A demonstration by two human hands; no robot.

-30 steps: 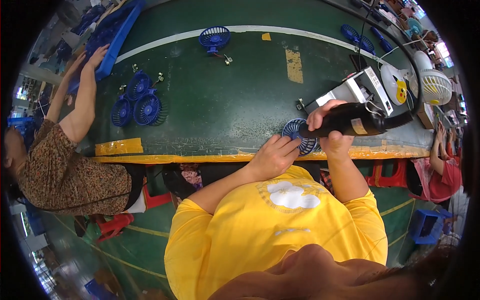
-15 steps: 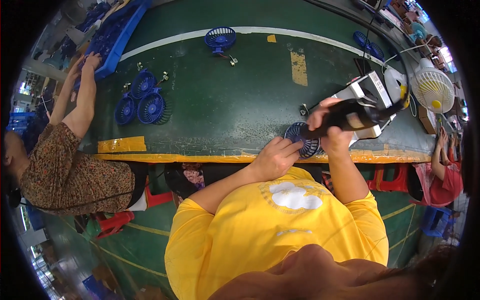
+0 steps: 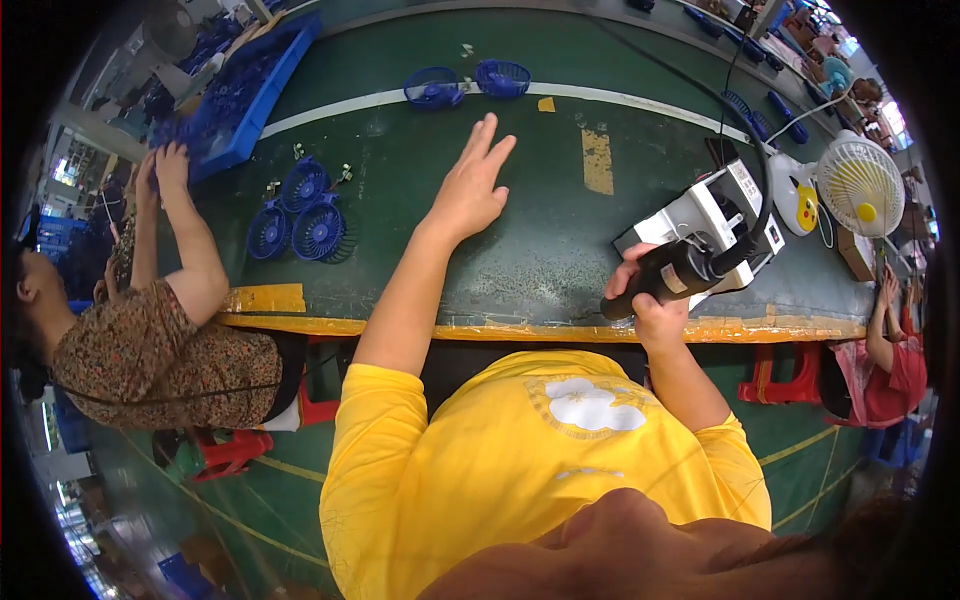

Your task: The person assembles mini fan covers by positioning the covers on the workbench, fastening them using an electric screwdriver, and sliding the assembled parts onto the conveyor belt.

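My left hand [image 3: 475,188] reaches out over the green table, fingers stretched and holding nothing. Just beyond its fingertips, two blue round fan housings [image 3: 434,90] lie by the white line, one [image 3: 503,80] slightly to the right. My right hand [image 3: 650,300] is wrapped around a thick black electric screwdriver [image 3: 668,275] near the front edge. The tool tilts, its lower end toward the table edge and its cable end up to the right. Three more blue fan housings [image 3: 318,228] sit grouped at the left, with small metal parts beside them.
A white and grey box-shaped machine [image 3: 690,220] stands behind my right hand. Farther right is a white desk fan [image 3: 860,185]. A black cable [image 3: 765,185] hangs over the table. At the left, a co-worker's hands [image 3: 165,165] are at a blue tray [image 3: 262,110].
My left hand has left the fan housing at the front edge and stretched far forward. That spot now shows no housing; two lie at the white line instead of one. The screwdriver stays in my right hand.
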